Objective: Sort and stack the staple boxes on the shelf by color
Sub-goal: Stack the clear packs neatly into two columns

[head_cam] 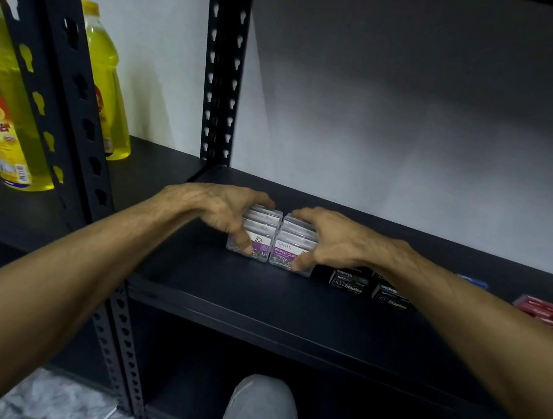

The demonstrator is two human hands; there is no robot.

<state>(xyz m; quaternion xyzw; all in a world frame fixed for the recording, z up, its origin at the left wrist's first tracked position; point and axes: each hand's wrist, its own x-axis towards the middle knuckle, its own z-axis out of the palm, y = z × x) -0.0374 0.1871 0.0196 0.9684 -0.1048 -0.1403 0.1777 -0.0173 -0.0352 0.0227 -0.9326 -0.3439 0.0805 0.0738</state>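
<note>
Two rows of clear paper clip boxes with purple labels stand side by side on the black shelf (224,293). My left hand (223,212) grips the left row of boxes (259,242), thumb on the front box. My right hand (330,241) grips the right row of boxes (286,250) the same way. To the right lie black staple boxes (351,283), partly hidden under my right forearm. Further right are red staple boxes (546,309) and a blue box (475,283), mostly hidden.
Yellow bottles (6,116) stand on the neighbouring shelf at left, behind a black slotted upright (72,110). Another upright (224,65) rises at the shelf's back corner. A white wall closes the back. My grey-clad knee (262,411) is below the shelf edge.
</note>
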